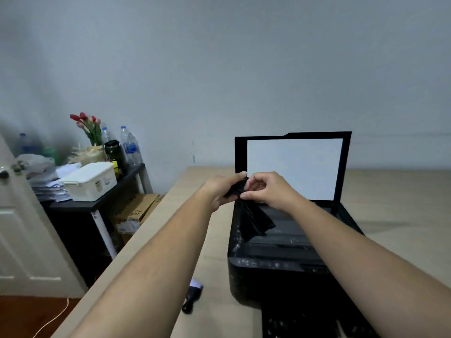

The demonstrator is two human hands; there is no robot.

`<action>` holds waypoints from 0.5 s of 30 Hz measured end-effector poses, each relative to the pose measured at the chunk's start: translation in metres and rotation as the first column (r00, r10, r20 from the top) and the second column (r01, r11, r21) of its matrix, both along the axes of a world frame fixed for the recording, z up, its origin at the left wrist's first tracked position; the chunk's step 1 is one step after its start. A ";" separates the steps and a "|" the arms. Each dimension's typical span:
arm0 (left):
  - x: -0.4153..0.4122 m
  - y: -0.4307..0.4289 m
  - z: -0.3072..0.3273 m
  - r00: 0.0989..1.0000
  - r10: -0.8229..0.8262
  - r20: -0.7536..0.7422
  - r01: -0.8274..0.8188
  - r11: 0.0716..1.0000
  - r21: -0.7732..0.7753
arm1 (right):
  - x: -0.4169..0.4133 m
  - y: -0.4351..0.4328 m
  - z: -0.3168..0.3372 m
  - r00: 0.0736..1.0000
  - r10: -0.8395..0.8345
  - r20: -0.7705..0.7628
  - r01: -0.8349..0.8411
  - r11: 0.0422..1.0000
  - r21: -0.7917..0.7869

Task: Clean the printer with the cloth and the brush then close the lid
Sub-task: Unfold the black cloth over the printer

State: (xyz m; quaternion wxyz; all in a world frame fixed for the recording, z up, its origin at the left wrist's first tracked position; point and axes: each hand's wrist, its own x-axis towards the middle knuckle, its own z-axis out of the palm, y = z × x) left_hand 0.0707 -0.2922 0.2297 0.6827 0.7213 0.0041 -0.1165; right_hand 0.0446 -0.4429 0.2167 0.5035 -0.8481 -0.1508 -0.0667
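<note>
A black, dust-speckled printer [280, 262] stands on a light wooden table [180, 215]. Its scanner lid [292, 167] is raised upright, white inside. Both my hands are held above the printer's back left corner with a black cloth [253, 220] between them. My left hand [223, 189] grips the cloth's upper part. My right hand [266, 189] pinches it with thumb and fingers. The rest of the cloth hangs down onto the scanner glass. A small brush [192, 298] with a black handle and white bristles lies on the table left of the printer, partly hidden by my left forearm.
To the left stands a dark side table [117, 193] with a white plastic box [90, 184], papers, water bottles and a vase of tulips. Cardboard boxes [136, 211] sit beneath it. A white door [22, 228] is at far left. A paper tray [312, 323] juts from the printer's front.
</note>
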 end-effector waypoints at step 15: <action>0.008 -0.031 0.017 0.963 -0.270 0.017 0.270 0.962 -0.026 | -0.008 -0.052 0.002 0.998 0.000 -0.062 0.012 0.980 0.197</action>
